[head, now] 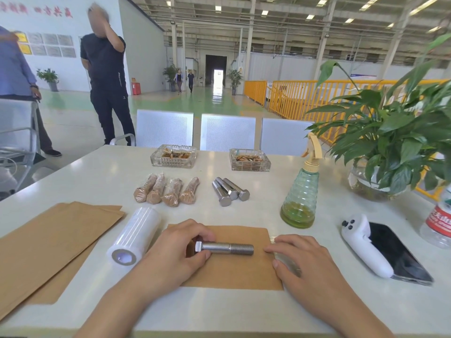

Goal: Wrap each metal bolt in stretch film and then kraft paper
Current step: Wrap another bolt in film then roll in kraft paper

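A bare metal bolt (227, 248) lies across a small kraft paper sheet (234, 272) in front of me, head to the left. My left hand (178, 252) grips the bolt at its head end with curled fingers and thumb. My right hand (300, 259) rests flat on the sheet's right edge, fingers straight. A roll of stretch film (135, 234) lies just left of the sheet. Farther back are several wrapped bolts (167, 190) and three bare bolts (230, 190).
A stack of kraft sheets (48, 242) lies at the left. Two glass ashtrays (173, 156) (250, 160), a green spray bottle (301, 198), a potted plant (390, 147), a white controller (363, 242) on a phone (395, 254) and a water bottle (439, 223) stand around. Two people stand beyond the table.
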